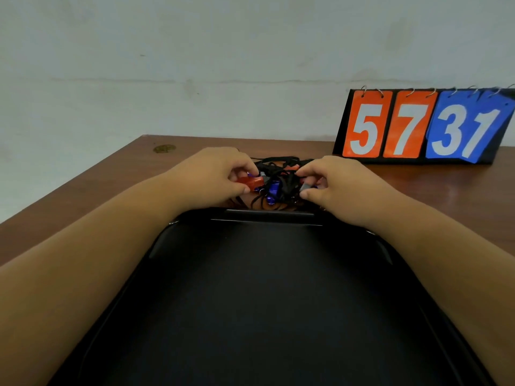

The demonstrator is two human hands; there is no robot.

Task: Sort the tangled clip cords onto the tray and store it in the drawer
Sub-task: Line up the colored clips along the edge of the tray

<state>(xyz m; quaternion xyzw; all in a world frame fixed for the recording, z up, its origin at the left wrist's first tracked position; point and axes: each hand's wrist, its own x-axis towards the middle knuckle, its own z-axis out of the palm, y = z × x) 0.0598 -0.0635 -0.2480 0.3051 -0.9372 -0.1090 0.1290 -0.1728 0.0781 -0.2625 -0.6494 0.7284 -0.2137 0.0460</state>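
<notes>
A tangle of black clip cords (278, 179) with red, blue and grey clips lies on the wooden table just beyond the far rim of a large black tray (264, 288). My left hand (214, 174) pinches a red clip (250, 181) at the left side of the tangle. At the tangle's right side, my right hand (334, 182) pinches a grey clip (306, 186). A blue clip (273, 189) sits in the middle between my hands. The tray holds nothing that I can see.
A flip scoreboard (423, 126) showing 57 in orange and 31 in blue stands at the back right of the brown table (111, 179). A white wall rises behind the table. A small round mark (164, 148) sits near the table's far left corner.
</notes>
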